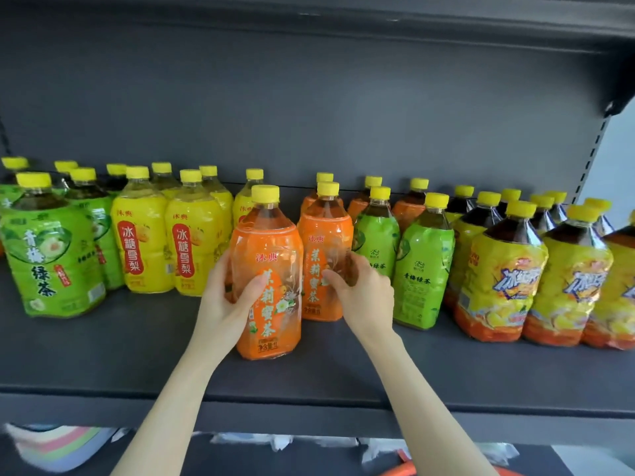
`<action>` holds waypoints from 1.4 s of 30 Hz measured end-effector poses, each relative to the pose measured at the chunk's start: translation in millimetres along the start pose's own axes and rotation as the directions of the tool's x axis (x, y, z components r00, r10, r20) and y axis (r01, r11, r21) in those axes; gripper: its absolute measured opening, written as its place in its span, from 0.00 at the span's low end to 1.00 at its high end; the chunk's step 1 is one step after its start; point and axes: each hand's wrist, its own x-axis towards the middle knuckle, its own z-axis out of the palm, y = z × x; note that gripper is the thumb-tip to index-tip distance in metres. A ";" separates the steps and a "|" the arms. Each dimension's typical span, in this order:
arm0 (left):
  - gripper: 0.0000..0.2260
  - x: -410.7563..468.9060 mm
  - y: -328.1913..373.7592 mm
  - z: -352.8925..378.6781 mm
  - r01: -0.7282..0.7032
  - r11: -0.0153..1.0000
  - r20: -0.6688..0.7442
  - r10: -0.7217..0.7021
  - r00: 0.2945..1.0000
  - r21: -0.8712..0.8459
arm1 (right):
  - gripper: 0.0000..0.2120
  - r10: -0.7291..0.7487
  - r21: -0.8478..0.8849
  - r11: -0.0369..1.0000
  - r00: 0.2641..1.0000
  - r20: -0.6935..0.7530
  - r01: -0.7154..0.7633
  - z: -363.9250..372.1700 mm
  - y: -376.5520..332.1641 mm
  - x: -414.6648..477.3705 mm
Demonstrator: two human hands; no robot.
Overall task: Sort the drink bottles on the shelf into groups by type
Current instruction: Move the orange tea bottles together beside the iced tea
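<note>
On the dark shelf [103, 341] stand rows of yellow-capped drink bottles. My left hand [226, 297] grips an orange-labelled bottle [269, 280] that stands upright at the front middle. My right hand [360, 297] wraps around a second orange bottle [324, 255] just behind and to the right. More orange bottles stand behind it. Green-labelled bottles [51, 259] are at the far left, and two more green ones [422, 269] stand right of my right hand. Yellow pear-drink bottles [142, 242] fill the left middle. Yellow-and-orange iced-tea bottles [501, 280] fill the right.
The shelf's grey back panel [309, 115] rises behind the bottles, and an upper shelf [343, 18] hangs overhead. A slotted upright [594, 149] bounds the right end. Below the front edge [309, 403] lie pale packaged items [58, 441].
</note>
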 end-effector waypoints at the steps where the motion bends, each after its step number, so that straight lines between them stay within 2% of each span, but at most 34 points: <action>1: 0.34 1.9 -0.9 -0.8 0.001 1.000 -0.003 -0.001 1.000 0.004 | 0.31 0.010 -0.020 1.000 1.000 0.003 -0.010 1.9 -1.3 3.6; 4: 0.31 6.2 -4.7 -4.0 0.017 1.000 -0.022 -0.017 1.000 0.007 | 0.29 0.034 -0.046 0.998 0.999 0.023 -0.033 8.1 -6.3 13.5; 8: 0.28 6.8 -4.8 -4.9 0.026 1.000 -0.032 -0.026 0.999 -0.005 | 0.27 0.085 0.005 0.996 0.996 0.033 -0.085 15.6 -13.8 22.7; 13: 0.24 4.2 -1.9 -2.3 0.042 0.999 -0.047 -0.044 0.998 -0.033 | 0.26 0.082 0.015 0.996 0.996 0.041 -0.083 20.5 -14.4 28.7; 21: 0.26 0.7 -2.4 -4.3 0.101 0.994 -0.055 -0.102 0.993 -0.028 | 0.23 0.083 -0.024 0.996 0.993 0.081 -0.081 19.0 -13.3 25.3; 23: 0.25 -1.1 -2.2 -5.3 0.108 0.994 -0.022 -0.109 0.994 -0.031 | 0.22 0.073 -0.008 0.997 0.997 0.033 -0.073 12.7 -12.1 16.3; 24: 0.23 -1.8 -2.2 -5.6 0.111 0.993 0.007 -0.111 0.994 -0.038 | 0.21 0.057 0.032 0.998 0.998 -0.011 -0.056 8.8 -10.3 10.6; 26: 0.20 -2.5 -1.7 -4.5 0.122 0.991 0.083 -0.116 0.990 -0.062 | 0.19 0.067 0.279 0.958 0.998 -0.010 -0.062 -0.1 -5.2 0.6; 28: 0.20 -1.7 -0.3 1.9 0.127 0.989 0.173 -0.113 0.978 -0.071 | 0.21 0.052 0.530 0.837 0.984 0.172 -0.137 -8.0 -1.4 -6.6; 29: 0.20 -0.8 0.8 7.4 0.127 0.990 0.214 -0.111 0.971 -0.064 | 0.24 0.013 0.584 0.794 0.966 0.260 -0.168 -11.0 1.8 -8.4; 31: 0.23 2.7 2.2 21.0 0.129 0.991 0.270 -0.115 0.956 -0.037 | 0.27 -0.083 0.627 0.760 0.931 0.355 -0.171 -13.4 6.3 -11.0; 33: 0.24 7.0 1.1 33.6 0.142 0.990 0.301 -0.134 0.944 -0.007 | 0.30 -0.146 0.649 0.745 0.911 0.387 -0.156 -11.2 11.8 -11.4; 35: 0.26 11.3 -0.7 40.8 0.164 0.986 0.332 -0.161 0.929 0.019 | 0.34 -0.162 0.642 0.752 0.903 0.397 -0.147 -8.8 18.3 -9.6; 42: 0.41 26.5 -0.8 42.5 0.293 0.951 0.391 -0.308 0.867 0.101 | 0.37 -0.160 0.647 0.744 0.897 0.412 -0.164 -2.4 19.8 -0.1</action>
